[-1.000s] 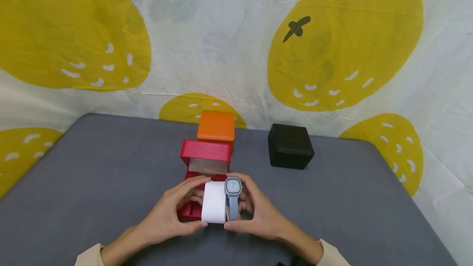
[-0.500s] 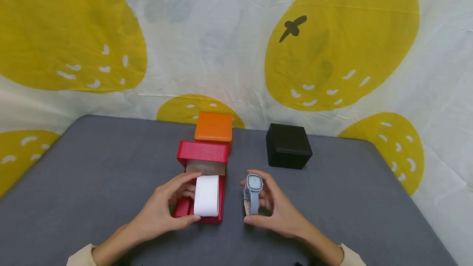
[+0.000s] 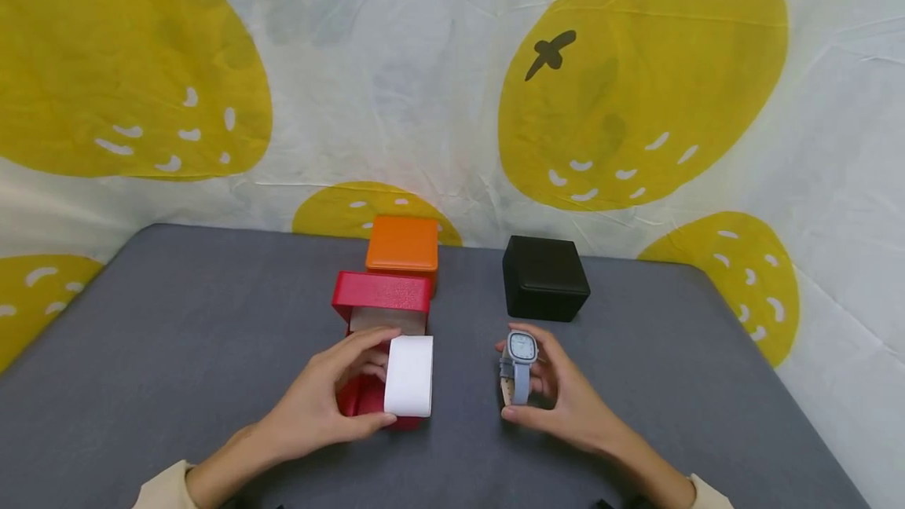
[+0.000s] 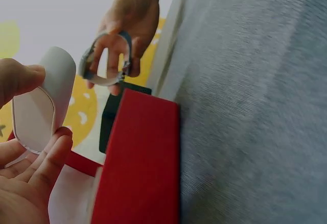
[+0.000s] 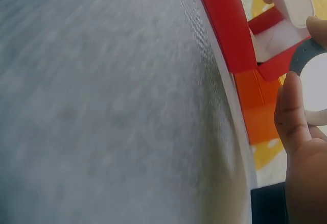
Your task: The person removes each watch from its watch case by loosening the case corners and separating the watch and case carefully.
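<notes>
My left hand (image 3: 318, 395) pinches a white watch pillow (image 3: 408, 375) between thumb and fingers, above an open red watch box (image 3: 382, 293). In the left wrist view the pillow (image 4: 57, 76) shows a rounded outer face and a flat, pale end. To the right, my right hand (image 3: 566, 399) holds a light blue wristwatch (image 3: 522, 360), its square dial facing up and its strap closed in a loop. The strap loop (image 4: 107, 81) has nothing inside it in the left wrist view. Pillow and watch are apart. Much of the box's inside is hidden behind the left hand and pillow.
Behind the red box stands an orange box (image 3: 403, 243), its lid closed. A closed black box (image 3: 544, 277) sits at the back right of the grey table (image 3: 212, 313). White cloth (image 3: 424, 61) with yellow fruit prints hangs along the far edge.
The watch has come off the pillow's right side. My right hand has carried it to the right, while the left hand has kept the pillow above the red box.
</notes>
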The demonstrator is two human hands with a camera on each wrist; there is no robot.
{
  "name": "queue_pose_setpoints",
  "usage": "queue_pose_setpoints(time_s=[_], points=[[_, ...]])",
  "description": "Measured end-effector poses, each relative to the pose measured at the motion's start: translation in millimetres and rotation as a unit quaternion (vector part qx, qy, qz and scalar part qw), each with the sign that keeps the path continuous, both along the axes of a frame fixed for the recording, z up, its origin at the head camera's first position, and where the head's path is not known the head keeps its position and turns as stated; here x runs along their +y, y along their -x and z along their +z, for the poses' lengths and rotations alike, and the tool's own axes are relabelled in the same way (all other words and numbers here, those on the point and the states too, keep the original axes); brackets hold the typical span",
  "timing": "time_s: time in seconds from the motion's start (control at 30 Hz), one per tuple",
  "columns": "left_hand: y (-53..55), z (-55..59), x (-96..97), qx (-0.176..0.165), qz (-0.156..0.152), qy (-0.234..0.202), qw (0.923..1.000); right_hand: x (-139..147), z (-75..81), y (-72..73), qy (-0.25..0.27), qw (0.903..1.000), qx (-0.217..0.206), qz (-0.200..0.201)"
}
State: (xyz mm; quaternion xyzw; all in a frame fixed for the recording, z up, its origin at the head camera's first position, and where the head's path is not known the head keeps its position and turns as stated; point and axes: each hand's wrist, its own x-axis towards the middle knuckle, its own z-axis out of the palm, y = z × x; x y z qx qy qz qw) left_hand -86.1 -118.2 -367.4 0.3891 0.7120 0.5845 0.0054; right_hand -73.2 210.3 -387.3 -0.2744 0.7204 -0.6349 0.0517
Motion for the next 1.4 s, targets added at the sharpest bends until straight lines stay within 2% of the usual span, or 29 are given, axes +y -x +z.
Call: queue_pose_setpoints(time_s=[0.17,0.37,0.47,0.77,1.0,1.13,1.27,1.4], points=[[1.7,2.9,3.3,-0.004,0.005,0.000,1.0000,8,-1.4,-0.5,-0.008,1.0000,0.000,-0.006],[2.4,-0.7,3.3,0.005,0.002,-0.007,1.0000,22,-1.3,-1.6,-0.023,0.9994,0.002,-0.024],[2.4,-2.3,2.5,-0.002,0.002,-0.011,0.9999,32,-0.7,-2.9,-0.037,0.9985,-0.005,-0.040],[2.1,-7.1,-8.5,-0.023,0.025,-0.007,0.9994,59,-0.7,-5.5,-0.052,0.9953,0.016,-0.081],[1.5,-9.6,-17.6,-0.003,0.047,0.004,0.9989,64,-3.4,-7.8,-0.082,0.9891,0.016,-0.121],[1.9,-11.0,-21.2,0.000,0.059,0.010,0.9982,66,-4.4,-7.9,-0.077,0.9867,0.019,-0.142],[3.1,-10.7,-23.9,0.002,0.065,0.015,0.9978,72,-5.2,-6.3,-0.062,0.9873,0.026,-0.144],[4.5,-11.1,-26.2,0.010,0.072,0.018,0.9972,78,-5.8,-5.5,-0.077,0.9848,0.021,-0.154]])
